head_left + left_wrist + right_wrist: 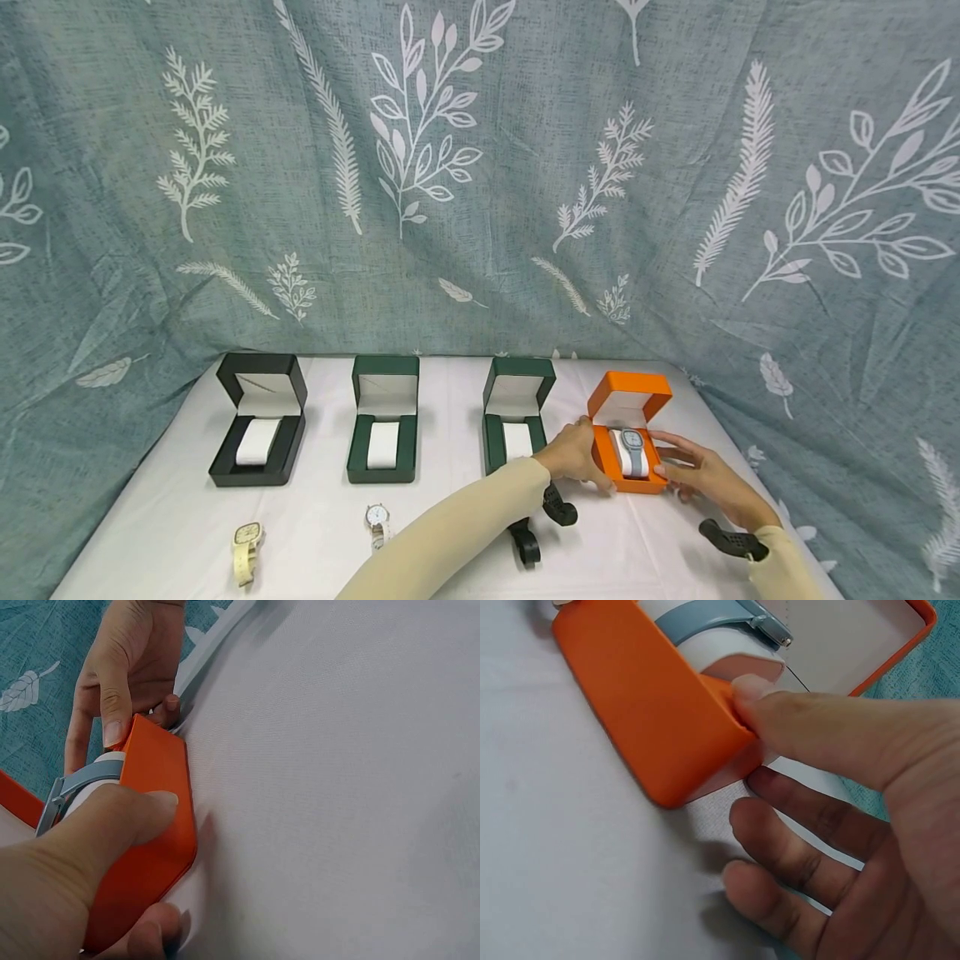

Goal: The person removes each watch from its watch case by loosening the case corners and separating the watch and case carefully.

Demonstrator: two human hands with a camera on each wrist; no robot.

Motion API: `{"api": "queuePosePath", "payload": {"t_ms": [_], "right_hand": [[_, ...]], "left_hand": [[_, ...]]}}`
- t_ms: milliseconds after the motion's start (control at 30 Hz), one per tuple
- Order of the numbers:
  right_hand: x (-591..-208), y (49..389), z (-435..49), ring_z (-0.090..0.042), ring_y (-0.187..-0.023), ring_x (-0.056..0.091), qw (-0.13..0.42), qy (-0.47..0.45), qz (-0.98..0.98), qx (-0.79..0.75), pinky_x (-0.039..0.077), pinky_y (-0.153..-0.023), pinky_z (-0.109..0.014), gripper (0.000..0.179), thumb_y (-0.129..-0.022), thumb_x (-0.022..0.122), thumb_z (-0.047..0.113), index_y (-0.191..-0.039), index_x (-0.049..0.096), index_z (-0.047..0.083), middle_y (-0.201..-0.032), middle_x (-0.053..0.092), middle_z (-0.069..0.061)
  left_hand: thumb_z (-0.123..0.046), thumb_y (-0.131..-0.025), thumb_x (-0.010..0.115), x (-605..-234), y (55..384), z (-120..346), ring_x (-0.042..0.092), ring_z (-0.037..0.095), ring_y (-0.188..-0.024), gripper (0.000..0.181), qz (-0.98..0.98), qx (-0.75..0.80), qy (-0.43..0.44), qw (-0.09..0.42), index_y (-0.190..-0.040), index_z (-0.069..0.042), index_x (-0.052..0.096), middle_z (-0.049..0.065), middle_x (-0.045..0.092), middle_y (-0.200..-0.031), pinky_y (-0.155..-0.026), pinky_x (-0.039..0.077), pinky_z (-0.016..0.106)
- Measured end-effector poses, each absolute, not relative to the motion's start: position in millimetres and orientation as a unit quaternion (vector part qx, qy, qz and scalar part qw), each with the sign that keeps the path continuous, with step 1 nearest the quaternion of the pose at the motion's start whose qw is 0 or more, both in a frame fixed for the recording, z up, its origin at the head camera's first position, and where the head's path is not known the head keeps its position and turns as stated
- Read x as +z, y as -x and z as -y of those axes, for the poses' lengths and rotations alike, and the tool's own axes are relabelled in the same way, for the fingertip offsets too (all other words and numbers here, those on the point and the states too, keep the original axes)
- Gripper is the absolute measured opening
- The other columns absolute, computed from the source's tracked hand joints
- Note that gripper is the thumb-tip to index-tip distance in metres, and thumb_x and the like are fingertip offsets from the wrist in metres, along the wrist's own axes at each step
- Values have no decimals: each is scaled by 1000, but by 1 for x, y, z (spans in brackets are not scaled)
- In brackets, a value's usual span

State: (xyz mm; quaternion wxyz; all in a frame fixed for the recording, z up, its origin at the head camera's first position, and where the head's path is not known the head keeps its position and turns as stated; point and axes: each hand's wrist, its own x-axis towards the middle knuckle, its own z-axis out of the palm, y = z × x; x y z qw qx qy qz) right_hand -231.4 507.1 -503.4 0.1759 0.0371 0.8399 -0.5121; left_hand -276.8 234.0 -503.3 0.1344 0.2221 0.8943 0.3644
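Note:
An orange watch box (637, 486) stands on the white cloth at the right, its lid raised. Inside it, a watch with a blue-grey strap (636, 460) is wrapped round a white cushion (727, 656). My left hand (573, 454) grips the box's left side, thumb lying across the front wall in the left wrist view, other fingers partly hidden. At the right side, my right hand (705, 479) pinches the box wall, thumb on the top rim and index finger at the outer side. Its remaining fingers are loosely bent beside the box.
Left of the orange box stand two open green watch boxes (407, 450) and an open black one (294, 458), with white cushions. In front lie a cream-strapped watch (245, 554), a white-dialled watch (377, 521) and a black strap (527, 546). A patterned curtain (480, 208) hangs behind.

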Motion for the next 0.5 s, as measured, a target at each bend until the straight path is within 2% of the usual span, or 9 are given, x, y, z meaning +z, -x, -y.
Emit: {"api": "queuePosePath", "payload": {"t_ms": [167, 267, 500], "right_hand": [[-502, 231, -506, -28, -90, 62, 182, -22, -840, -511, 55, -70, -39, 80, -98, 72, 34, -163, 31, 11, -132, 59, -17], [-501, 231, -505, -28, -91, 62, 182, -16, -840, -511, 54, -70, -39, 79, -99, 72, 32, -162, 31, 10, -137, 56, -19], [-502, 232, -506, -27, -87, 60, 190, -18, -841, -506, 54, -69, -39, 77, -98, 72, 33, -162, 33, 14, -142, 49, -19]], "left_hand": [[-35, -58, 104, -503, 278, -233, 59, 8, -103, 109, -891, 368, -231, 133, -144, -1, 45, 3, 63, -122, -92, 48, 23], [-34, -59, 104, -502, 277, -232, 58, 6, -96, 108, -888, 372, -232, 137, -143, -2, 45, 1, 63, -118, -87, 49, 21], [-30, -66, 101, -498, 274, -226, 64, 11, -59, 91, -870, 399, -244, 155, -135, -2, 50, 0, 61, -91, -61, 50, 21]]}}
